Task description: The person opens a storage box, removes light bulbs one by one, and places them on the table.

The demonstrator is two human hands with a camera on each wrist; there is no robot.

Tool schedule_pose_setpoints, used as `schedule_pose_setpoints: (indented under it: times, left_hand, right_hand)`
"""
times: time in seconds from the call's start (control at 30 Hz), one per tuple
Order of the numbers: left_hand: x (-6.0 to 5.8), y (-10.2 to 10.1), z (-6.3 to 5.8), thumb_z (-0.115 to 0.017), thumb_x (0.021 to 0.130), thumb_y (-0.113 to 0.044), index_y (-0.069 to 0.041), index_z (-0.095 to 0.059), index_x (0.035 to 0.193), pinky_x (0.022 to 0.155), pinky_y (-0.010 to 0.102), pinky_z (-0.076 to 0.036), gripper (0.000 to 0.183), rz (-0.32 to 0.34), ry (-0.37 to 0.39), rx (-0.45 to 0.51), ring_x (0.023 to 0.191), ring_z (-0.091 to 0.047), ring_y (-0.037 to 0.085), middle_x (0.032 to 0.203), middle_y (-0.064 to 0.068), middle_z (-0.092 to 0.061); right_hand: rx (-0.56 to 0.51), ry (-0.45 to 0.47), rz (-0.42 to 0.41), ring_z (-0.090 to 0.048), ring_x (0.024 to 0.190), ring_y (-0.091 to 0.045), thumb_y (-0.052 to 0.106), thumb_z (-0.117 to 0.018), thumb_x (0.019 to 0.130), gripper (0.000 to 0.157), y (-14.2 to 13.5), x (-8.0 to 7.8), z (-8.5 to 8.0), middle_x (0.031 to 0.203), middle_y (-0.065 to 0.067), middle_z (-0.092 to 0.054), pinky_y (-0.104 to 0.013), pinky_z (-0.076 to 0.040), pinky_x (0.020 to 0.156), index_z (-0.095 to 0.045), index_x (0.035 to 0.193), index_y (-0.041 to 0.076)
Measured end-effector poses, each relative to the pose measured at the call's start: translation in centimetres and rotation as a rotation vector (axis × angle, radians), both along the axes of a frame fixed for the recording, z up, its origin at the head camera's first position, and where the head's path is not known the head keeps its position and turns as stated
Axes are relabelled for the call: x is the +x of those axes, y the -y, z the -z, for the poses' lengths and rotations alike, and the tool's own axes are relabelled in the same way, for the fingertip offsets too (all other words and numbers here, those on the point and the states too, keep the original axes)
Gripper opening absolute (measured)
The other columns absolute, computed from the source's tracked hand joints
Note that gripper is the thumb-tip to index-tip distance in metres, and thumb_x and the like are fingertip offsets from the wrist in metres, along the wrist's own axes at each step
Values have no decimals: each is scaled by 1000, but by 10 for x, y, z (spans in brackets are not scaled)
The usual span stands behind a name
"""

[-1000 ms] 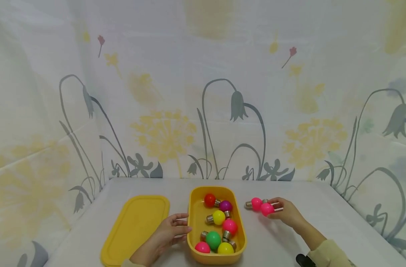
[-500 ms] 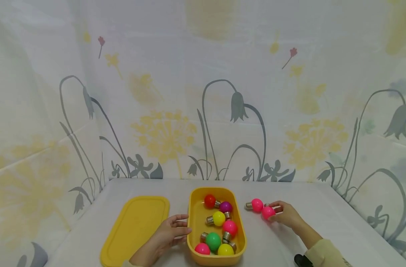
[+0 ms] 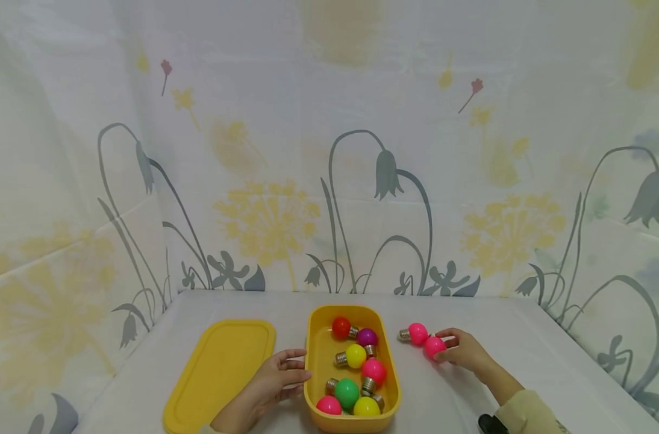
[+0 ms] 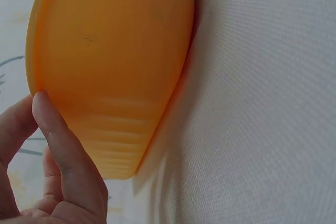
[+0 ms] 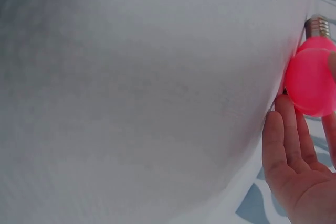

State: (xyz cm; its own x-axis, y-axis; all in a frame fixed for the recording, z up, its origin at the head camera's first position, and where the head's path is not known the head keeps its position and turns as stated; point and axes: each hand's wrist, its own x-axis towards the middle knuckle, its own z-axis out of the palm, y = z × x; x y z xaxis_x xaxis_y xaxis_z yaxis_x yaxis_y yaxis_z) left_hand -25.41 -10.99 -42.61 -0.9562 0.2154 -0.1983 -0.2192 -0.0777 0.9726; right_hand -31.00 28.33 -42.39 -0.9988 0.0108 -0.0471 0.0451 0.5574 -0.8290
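Note:
My left hand (image 3: 277, 380) rests its extended fingers against the left side of a yellow plastic box (image 3: 309, 337); in the left wrist view the fingertips (image 4: 42, 100) touch just under the box's rim. The box holds several coloured light bulbs, among them a red bulb (image 3: 340, 328), a green bulb (image 3: 346, 393) and a purple bulb (image 3: 367, 336). Right of the box, my right hand (image 3: 467, 351) has thumb and fingers around a pink light bulb (image 3: 434, 348), low at the tabletop. Another pink bulb (image 3: 418, 333) lies directly beside it, metal base pointing left.
The yellow lid (image 3: 221, 367) lies flat on the white-covered table (image 3: 449, 404), left of the box. Behind the table hangs a flower-printed cloth (image 3: 286, 150). A black object (image 3: 491, 423) shows at the right sleeve.
My right hand has shifted slightly down with the pink bulb, whose base has turned away behind it. The left hand and the box stay in place.

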Motion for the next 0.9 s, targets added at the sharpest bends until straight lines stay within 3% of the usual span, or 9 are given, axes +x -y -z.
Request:
schedule_pose_setpoints:
  times: [0.33,0.9]
  left_hand:
    - [-1,0,0,-71,82,-6,5,-45,128,67,28,-55,54,-3,1,-10,73,-60,13,100,12,-56]
    - [-1,1,1,-70,82,-6,4,-46,128,67,28,-54,52,14,-1,-5,75,-61,14,100,11,-56]
  right_hand:
    - [94,-21,-27,-55,85,-25,9,-73,76,49,-7,4,-15,98,-16,-57,-38,-52,73,-51,117,-7]
    - [70,-73,-97,-56,87,-25,6,-72,77,46,3,11,-41,100,-19,-58,-42,-52,77,-53,116,-7]
